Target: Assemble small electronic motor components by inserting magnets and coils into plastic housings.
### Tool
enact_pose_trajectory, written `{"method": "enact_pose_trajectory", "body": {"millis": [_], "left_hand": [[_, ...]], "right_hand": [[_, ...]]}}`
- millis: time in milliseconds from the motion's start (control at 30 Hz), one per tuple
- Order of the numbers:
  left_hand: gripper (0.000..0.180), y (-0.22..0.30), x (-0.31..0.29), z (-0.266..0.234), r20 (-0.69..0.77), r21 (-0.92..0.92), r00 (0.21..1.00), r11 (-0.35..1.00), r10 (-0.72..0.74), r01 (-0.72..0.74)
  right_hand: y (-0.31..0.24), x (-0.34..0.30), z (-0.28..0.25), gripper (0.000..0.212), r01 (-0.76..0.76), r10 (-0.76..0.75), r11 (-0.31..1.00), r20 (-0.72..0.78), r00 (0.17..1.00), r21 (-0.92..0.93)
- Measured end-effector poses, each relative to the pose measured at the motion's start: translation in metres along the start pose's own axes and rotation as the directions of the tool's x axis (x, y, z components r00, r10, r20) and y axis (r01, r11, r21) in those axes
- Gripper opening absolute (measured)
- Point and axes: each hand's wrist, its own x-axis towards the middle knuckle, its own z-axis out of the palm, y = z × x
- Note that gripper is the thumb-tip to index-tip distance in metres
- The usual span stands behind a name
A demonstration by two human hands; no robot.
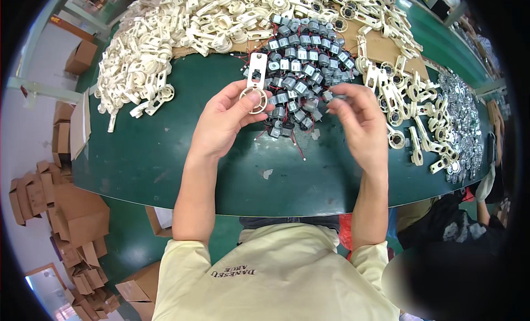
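Note:
My left hand (225, 117) is closed on a cream plastic housing (256, 72), holding its ring end between thumb and fingers while the slotted arm points away from me. To the right, my right hand (361, 119) is curled with thumb and forefinger around a small grey motor (327, 96) at the right edge of a motor pile. That pile of motors (301, 54), with thin red and black wires, lies in the middle of the green table (182, 155). The fingertips of my right hand are slightly blurred.
Heaps of cream housings (149, 50) cover the far and left table; more housings (395, 97) lie at the right, some with dark centres. Clear plastic parts (466, 127) are heaped at the right edge. Cardboard boxes (83, 210) stand left on the floor. Another person (458, 227) is at lower right.

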Motion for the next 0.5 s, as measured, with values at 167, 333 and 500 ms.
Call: {"method": "enact_pose_trajectory", "body": {"millis": [167, 333, 500], "left_hand": [[0.040, -0.002, -0.004, -0.001, 0.119, -0.323, 0.992, 0.947, 0.037, 0.003], [0.040, -0.006, -0.008, 0.003, 0.192, -0.402, 0.979, 0.915, 0.070, 0.013], [0.040, -0.011, -0.005, 0.006, 0.158, -0.347, 0.985, 0.938, 0.076, -0.016]], "right_hand": [[-0.012, 0.000, -0.018, 0.035, -0.097, 0.101, 0.948, 0.002, 0.995, 0.304], [-0.003, -0.005, -0.014, 0.030, -0.119, 0.106, 0.960, 0.064, 0.992, 0.254], [-0.013, -0.004, 0.007, 0.026, -0.142, 0.108, 0.938, 0.122, 0.987, 0.317]]}}
